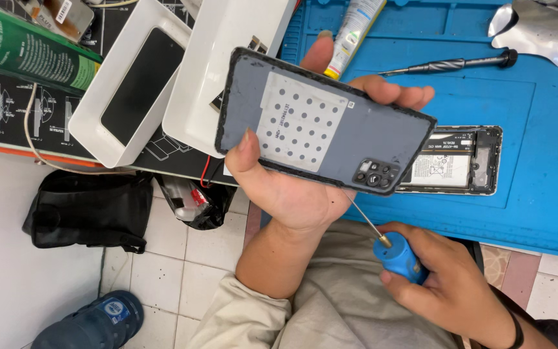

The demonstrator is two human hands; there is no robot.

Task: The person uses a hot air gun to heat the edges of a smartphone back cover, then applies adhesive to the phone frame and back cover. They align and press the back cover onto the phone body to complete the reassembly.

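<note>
My left hand (pixel 295 187) holds a grey phone back cover (pixel 321 123) up over the desk edge, inner side facing me, with a white perforated pad and a camera cutout at its lower right. My right hand (pixel 444 284) grips a blue-handled screwdriver (pixel 398 255); its thin shaft points up toward the cover's lower edge. The opened phone body (pixel 456 161) with its battery showing lies on the blue work mat (pixel 537 97), partly hidden behind the cover.
Two white trays (pixel 114 110) sit at the left, one holding a black phone. A glue tube (pixel 353 29), a black screwdriver (pixel 450 64) and silver foil (pixel 544 32) lie on the mat. A black bag (pixel 88 210) and a shoe (pixel 92 323) are on the tiled floor.
</note>
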